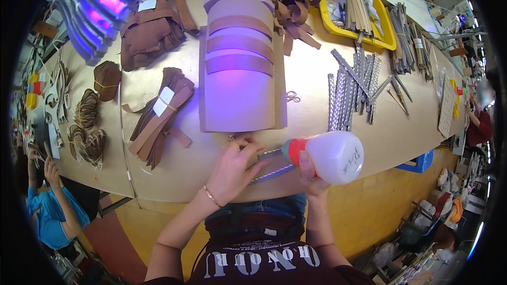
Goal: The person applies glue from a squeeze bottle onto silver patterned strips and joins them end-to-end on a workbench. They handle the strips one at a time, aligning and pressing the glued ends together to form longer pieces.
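Note:
My right hand [311, 178] grips a white plastic squeeze bottle [338, 154] with a red band and a green top. The bottle lies tilted on its side, its top pointing left. Close beside that top are a silver-grey braided strip [271, 153] and, a little nearer to me, a second braided strip [274, 173]. My left hand [232, 169] is at the table's near edge with its fingers bent and the thumb pointing toward the strips. Whatever its fingertips hold, if anything, is too small to make out. Beyond it stands a curved form [237, 97] with brown bands [238, 65] across it.
Brown strap bundles [158, 119] and smaller tied bundles [87, 108] lie left. More braided strips [355, 89] lie right, near a yellow tray [388, 37]. A ribbed lamp-lit metal object [87, 13] overhangs the far left. Another person in blue [58, 214] works at left.

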Tool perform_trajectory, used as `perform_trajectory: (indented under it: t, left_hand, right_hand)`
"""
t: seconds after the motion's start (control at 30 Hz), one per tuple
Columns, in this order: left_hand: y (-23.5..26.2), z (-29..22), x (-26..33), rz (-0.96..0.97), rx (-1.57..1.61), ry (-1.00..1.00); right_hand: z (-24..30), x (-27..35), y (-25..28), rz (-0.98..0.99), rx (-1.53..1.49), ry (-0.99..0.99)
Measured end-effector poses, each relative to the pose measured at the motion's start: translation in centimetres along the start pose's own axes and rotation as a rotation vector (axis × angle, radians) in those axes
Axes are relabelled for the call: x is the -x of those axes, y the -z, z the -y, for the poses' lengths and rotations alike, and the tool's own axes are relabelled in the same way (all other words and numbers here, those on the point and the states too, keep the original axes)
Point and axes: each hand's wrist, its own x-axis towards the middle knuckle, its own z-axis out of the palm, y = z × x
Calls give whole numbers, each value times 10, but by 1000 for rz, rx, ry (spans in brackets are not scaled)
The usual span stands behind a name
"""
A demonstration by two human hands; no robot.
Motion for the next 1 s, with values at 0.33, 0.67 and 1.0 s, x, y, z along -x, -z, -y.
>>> perform_trajectory:
  t: [0.33,0.67,1.0]
  left_hand:
    - [9,10,3,81,64,-98]
    - [6,7,5,34,94,-60]
    - [1,9,5,-21,26,-92]
  right_hand:
    - [-2,25,-8,137,-70,-42]
    - [-23,48,-2,84,73,-94]
    - [-67,16,38,-636,-38,-206]
